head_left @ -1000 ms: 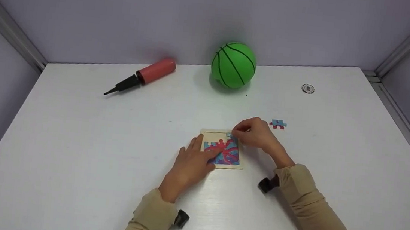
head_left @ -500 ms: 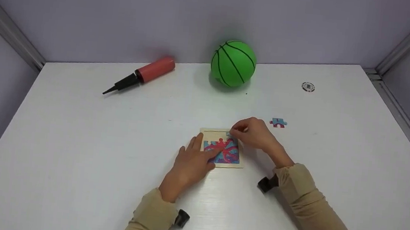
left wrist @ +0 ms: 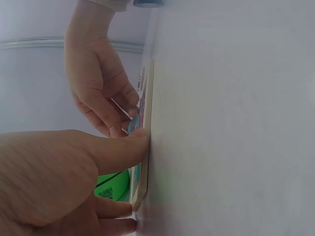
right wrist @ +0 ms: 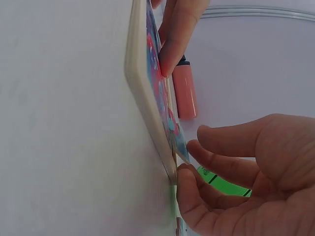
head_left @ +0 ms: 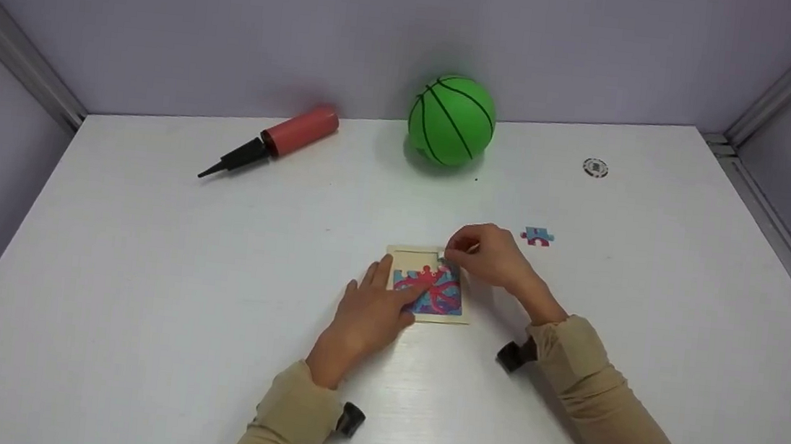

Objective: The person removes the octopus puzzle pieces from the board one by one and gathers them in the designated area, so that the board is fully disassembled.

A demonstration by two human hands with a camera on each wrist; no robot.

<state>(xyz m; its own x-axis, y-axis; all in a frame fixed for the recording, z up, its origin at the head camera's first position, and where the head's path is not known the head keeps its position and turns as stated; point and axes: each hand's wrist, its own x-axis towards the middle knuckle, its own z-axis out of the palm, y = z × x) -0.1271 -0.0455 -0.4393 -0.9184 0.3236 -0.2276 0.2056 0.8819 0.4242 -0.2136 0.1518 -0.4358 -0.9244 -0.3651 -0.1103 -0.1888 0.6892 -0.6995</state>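
Observation:
A small wooden puzzle tray [head_left: 440, 320] lies on the white table, with a red octopus picture [head_left: 447, 301] filling its lower part. Bare wood shows at its upper left. My left hand [head_left: 368, 317] rests over the tray's left side, index finger extended onto the picture and thumb at the front edge. At the upper right corner, my right hand [head_left: 495, 261] pinches a blue puzzle piece [right wrist: 181, 146]. This piece stands tilted up from the tray in the right wrist view. A loose blue and red puzzle piece [head_left: 538, 236] lies right of that hand.
A green ball [head_left: 452, 121] stands by the back wall. Left of it lies a red and black hand pump [head_left: 300, 132]. A round black and white poker chip [head_left: 595, 168] lies at the back right. Walls border the table behind and at both sides.
The right hand's fingers have shifted slightly at the tray's upper right corner, and the pinched piece now looks more tilted. The left hand stays in place on the tray.

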